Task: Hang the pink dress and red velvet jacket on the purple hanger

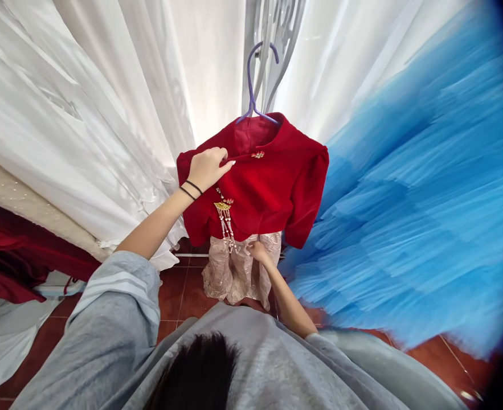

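White gowns (106, 102) hang beside blue tulle (413, 216) above red floor tiles (178, 290).

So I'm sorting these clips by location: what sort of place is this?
Probably a dress shop or rental: white gowns, a blue tulle dress and a red velvet jacket on a purple hanger.
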Motion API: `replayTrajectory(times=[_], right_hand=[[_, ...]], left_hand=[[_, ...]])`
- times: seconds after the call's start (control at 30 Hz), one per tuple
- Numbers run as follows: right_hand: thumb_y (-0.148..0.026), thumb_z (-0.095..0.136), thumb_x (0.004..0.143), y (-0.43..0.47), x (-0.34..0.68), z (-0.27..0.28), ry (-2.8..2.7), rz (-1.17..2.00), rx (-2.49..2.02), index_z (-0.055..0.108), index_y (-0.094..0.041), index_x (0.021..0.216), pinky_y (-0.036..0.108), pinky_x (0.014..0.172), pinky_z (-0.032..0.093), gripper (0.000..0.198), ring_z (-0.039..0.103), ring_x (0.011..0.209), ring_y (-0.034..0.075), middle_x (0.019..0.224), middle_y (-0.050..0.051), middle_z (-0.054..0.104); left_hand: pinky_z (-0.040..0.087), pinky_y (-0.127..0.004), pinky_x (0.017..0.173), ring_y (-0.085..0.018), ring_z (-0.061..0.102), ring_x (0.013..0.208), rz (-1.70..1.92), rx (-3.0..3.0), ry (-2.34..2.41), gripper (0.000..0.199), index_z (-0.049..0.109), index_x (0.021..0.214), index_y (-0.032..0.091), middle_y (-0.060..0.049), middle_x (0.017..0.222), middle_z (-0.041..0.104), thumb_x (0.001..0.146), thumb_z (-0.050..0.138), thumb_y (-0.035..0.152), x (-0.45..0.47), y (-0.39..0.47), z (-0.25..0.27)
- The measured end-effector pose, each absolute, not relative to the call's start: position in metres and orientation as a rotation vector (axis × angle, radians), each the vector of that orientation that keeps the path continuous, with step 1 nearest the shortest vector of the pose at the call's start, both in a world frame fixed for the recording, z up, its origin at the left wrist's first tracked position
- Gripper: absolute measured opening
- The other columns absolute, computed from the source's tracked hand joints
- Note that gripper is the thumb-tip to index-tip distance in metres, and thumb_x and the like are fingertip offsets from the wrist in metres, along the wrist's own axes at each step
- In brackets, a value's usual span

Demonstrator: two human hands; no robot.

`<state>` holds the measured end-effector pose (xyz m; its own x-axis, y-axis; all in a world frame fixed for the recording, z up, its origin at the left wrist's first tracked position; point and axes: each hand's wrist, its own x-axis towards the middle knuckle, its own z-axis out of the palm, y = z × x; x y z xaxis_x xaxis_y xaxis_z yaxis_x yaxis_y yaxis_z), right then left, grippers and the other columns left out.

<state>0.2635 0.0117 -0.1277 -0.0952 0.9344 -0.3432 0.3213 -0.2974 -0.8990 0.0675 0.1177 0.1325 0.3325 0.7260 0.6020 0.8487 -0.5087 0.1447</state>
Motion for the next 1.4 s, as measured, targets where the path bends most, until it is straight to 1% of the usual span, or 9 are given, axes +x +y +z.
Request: replayTrajectory(times=[0.1, 0.17, 0.27, 0.4, 0.67, 0.83, 1.1, 1.23, 1.4], right_hand=[[-0.013, 0.073, 0.070, 0.007, 0.276, -0.087, -1.593, 1.558, -1.620, 0.058, -0.016, 0.052, 0.029, 0.058, 0.047, 0.024, 0.056, 0.053, 0.016, 0.046, 0.000, 0.053], [-0.021, 0.071, 0.078, 0.005, 0.289, -0.043, -1.748, 1.447, -1.462, 0.072, -0.015, 0.076, 0.029, 0.066, 0.052, 0.007, 0.065, 0.065, 0.017, 0.071, 0.005, 0.070], [-0.028, 0.060, 0.088, 0.013, 0.300, 0.032, -1.888, 0.688, -1.137, 0.068, -0.019, 0.120, 0.033, 0.084, 0.057, 0.034, 0.069, 0.083, 0.017, 0.123, 0.010, 0.069], [-0.025, 0.050, 0.094, 0.049, 0.284, 0.105, -1.999, 0.183, -0.926, 0.060, -0.022, 0.134, 0.037, 0.089, 0.058, 0.042, 0.069, 0.095, 0.019, 0.145, 0.013, 0.055], [-0.035, 0.056, 0.096, 0.127, 0.228, 0.169, -2.035, 0.037, -1.379, 0.067, -0.015, 0.095, 0.047, 0.090, 0.054, 0.022, 0.066, 0.096, 0.031, 0.092, 0.013, 0.067], [-0.041, 0.036, 0.105, 0.158, 0.225, 0.169, -1.882, -0.077, -1.239, 0.064, -0.013, 0.100, 0.051, 0.091, 0.052, 0.040, 0.062, 0.105, 0.032, 0.090, 0.013, 0.062], [-0.039, 0.049, 0.099, 0.128, 0.255, 0.153, -2.108, -0.119, -1.244, 0.067, -0.013, 0.101, 0.049, 0.090, 0.052, 0.032, 0.062, 0.103, 0.031, 0.099, 0.014, 0.066], [-0.022, 0.061, 0.087, 0.097, 0.270, 0.140, -2.599, -0.261, -1.033, 0.070, -0.017, 0.095, 0.042, 0.087, 0.049, 0.012, 0.059, 0.104, 0.028, 0.101, 0.009, 0.071], [-0.002, 0.044, 0.083, 0.094, 0.264, 0.103, -2.825, -0.401, -1.087, 0.071, -0.017, 0.086, 0.042, 0.089, 0.042, 0.030, 0.060, 0.096, 0.026, 0.088, 0.011, 0.072]], left_hand=[[0.048, -0.038, 0.085, -0.026, 0.064, 0.098, -1.072, -2.395, -1.234, 0.027, 0.067, 0.094, 0.018, -0.009, 0.098, 0.070, 0.092, 0.059, 0.043, 0.052, 0.116, 0.141], [0.047, -0.041, 0.095, -0.025, 0.062, 0.105, -1.249, -2.347, -1.160, 0.029, 0.067, 0.100, 0.019, -0.008, 0.104, 0.070, 0.094, 0.057, 0.046, 0.030, 0.120, 0.147], [0.049, -0.039, 0.095, -0.020, 0.062, 0.103, -1.527, -2.302, -1.236, 0.038, 0.066, 0.108, 0.018, -0.007, 0.108, 0.069, 0.092, 0.059, 0.051, -0.007, 0.134, 0.142], [0.054, -0.034, 0.091, -0.020, 0.066, 0.100, -1.811, -2.433, -1.398, 0.051, 0.064, 0.110, 0.017, -0.009, 0.110, 0.070, 0.084, 0.062, 0.061, -0.037, 0.152, 0.110], [0.054, -0.034, 0.093, -0.022, 0.068, 0.097, -2.068, -2.269, -1.392, 0.062, 0.066, 0.098, 0.017, -0.009, 0.100, 0.072, 0.078, 0.062, 0.076, -0.036, 0.147, 0.090], [0.053, -0.034, 0.089, -0.022, 0.066, 0.093, -2.107, -2.215, -1.401, 0.058, 0.066, 0.089, 0.018, -0.007, 0.088, 0.069, 0.083, 0.054, 0.075, -0.039, 0.147, 0.092], [0.052, -0.032, 0.074, -0.020, 0.059, 0.076, -2.067, -2.323, -1.766, 0.057, 0.054, 0.073, 0.020, -0.003, 0.070, 0.056, 0.081, 0.052, 0.077, -0.047, 0.131, 0.043], [0.052, -0.035, 0.085, -0.022, 0.062, 0.086, -2.116, -2.296, -1.748, 0.057, 0.055, 0.080, 0.020, -0.005, 0.080, 0.062, 0.082, 0.050, 0.077, -0.048, 0.124, 0.038], [0.053, -0.037, 0.087, -0.023, 0.063, 0.087, -2.159, -2.281, -1.848, 0.061, 0.058, 0.086, 0.019, -0.008, 0.086, 0.066, 0.078, 0.052, 0.079, -0.039, 0.128, 0.033]])
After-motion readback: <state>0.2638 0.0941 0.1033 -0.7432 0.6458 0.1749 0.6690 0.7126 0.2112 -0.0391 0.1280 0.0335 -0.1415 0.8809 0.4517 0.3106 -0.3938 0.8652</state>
